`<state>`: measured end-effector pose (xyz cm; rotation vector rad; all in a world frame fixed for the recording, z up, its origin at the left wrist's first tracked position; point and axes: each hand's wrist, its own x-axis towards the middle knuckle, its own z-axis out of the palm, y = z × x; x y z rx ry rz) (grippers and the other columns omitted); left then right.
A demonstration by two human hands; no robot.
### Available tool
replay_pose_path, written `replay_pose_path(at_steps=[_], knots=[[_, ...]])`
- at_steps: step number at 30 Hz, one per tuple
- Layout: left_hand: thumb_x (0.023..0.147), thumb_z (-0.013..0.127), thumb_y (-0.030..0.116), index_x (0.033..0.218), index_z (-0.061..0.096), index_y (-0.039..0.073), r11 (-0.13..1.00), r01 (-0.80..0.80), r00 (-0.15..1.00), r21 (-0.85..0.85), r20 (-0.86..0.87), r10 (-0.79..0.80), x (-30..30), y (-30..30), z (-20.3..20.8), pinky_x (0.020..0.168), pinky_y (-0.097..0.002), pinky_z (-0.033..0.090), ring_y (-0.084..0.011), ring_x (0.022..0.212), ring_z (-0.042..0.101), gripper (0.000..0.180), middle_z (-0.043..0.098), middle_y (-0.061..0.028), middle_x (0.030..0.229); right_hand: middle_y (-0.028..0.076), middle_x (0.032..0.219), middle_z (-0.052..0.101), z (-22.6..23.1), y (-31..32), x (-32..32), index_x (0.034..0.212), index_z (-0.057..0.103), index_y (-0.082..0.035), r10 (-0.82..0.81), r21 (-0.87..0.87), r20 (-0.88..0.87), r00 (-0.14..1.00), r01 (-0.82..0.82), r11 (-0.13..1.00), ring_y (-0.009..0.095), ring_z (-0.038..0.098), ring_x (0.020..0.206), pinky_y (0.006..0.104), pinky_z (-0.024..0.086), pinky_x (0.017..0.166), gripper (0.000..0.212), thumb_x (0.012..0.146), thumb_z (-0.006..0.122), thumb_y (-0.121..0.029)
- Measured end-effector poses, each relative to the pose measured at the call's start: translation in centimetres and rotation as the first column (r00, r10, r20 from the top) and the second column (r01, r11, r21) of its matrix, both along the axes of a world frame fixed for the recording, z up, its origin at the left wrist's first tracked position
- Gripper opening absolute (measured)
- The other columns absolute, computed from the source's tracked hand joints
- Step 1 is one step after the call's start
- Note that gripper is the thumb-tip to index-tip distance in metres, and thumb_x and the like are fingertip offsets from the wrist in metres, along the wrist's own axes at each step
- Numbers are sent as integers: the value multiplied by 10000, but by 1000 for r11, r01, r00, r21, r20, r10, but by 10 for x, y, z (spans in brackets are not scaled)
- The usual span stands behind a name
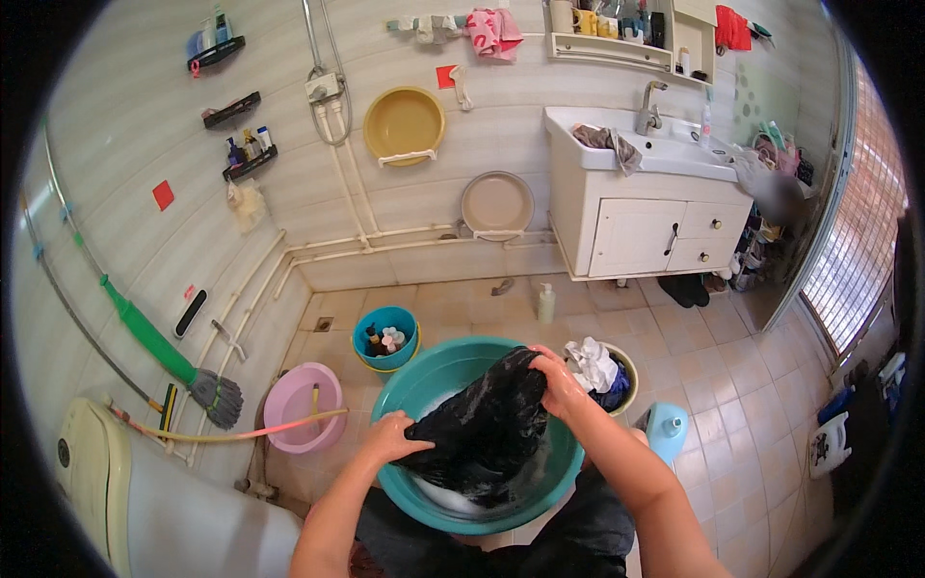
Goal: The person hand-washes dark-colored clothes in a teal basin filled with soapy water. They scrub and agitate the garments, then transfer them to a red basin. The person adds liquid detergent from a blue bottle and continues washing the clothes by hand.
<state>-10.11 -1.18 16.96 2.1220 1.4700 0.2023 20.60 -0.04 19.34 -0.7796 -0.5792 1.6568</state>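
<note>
A large teal basin [438,369] stands before me between my knees, with whitish suds [448,497] in its bottom. Over it a wet black garment [487,419] is stretched between my hands; its lower part hangs down into the basin. My left hand [389,439] grips the garment's left edge near the basin's left rim, thumb over the cloth. Higher up, by the right rim, my right hand [559,381] is closed on the far right corner. What kind of garment it is, I cannot tell.
Left of the basin sit a pink tub [289,414] with a hose [260,429] and a blue bucket [374,320] of bottles. To the right are a laundry basket [629,390] and a blue detergent bottle [665,429]. A pump bottle [546,303] and white vanity [626,231] stand beyond.
</note>
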Motion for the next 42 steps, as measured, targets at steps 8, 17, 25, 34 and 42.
replay_pose_path(at_steps=[8,17,25,34,42], knots=[[747,457,339,1049,529,25,647,318,-396,-693,523,755,59,7,-60,931,-409,346,-306,1022,491,442,544,-122,1102,77,1065,545,-28,-10,-40,1065,504,-62,190,-32,-45,981,-191,981,207,520,978,356,414,845,326,746,434,-64],[805,434,556,927,548,107,557,789,-312,-259,612,726,95,35,-156,776,-357,433,-225,890,542,479,575,-72,917,204,1005,540,-53,-37,-119,1076,412,-41,-85,115,959,271,-100,988,346,570,850,382,460,721,674,616,686,-451],[871,384,375,1038,513,71,471,9,-360,-882,437,824,139,17,-122,827,-364,408,-228,946,515,370,545,-69,1023,182,703,597,-99,8,-93,757,604,-57,-159,162,986,44,-78,984,351,579,655,428,478,603,317,717,547,-366],[847,421,334,986,546,55,587,10,-323,-809,553,768,109,20,-180,790,-344,432,-212,879,541,335,570,-66,978,202,699,583,-101,-18,-106,788,613,-67,-237,258,964,124,-197,946,370,566,668,429,466,622,258,712,562,-308],[847,329,400,985,541,63,632,355,-303,-689,554,775,110,7,-122,799,-410,429,-275,882,550,421,575,-111,968,171,702,588,-81,-52,-110,747,595,-89,-369,446,889,270,-335,830,355,568,654,435,457,588,190,698,578,-271]])
